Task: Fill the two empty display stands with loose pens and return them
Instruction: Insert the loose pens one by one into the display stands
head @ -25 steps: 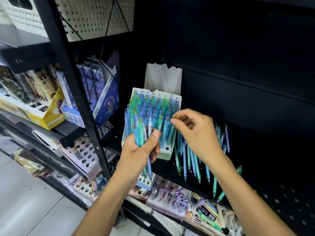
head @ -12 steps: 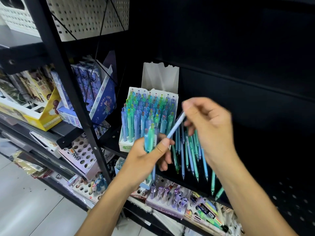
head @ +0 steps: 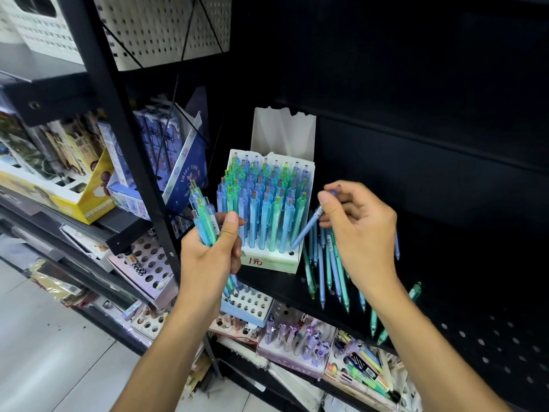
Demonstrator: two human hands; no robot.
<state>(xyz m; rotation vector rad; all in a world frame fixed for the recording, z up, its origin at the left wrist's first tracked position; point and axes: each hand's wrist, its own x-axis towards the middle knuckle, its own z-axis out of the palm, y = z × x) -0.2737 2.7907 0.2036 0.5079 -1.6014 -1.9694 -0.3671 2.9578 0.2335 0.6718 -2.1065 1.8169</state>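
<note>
The lone head camera looked forward and down, close to the display stand on its shelf.

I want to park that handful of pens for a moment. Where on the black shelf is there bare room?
Bare shelf lies right of the loose pens, toward the perforated end. It is crowded from the white pen stand through the loose pens, where the right hand is slotting a blue pen. The left hand grips the bundle.
</note>
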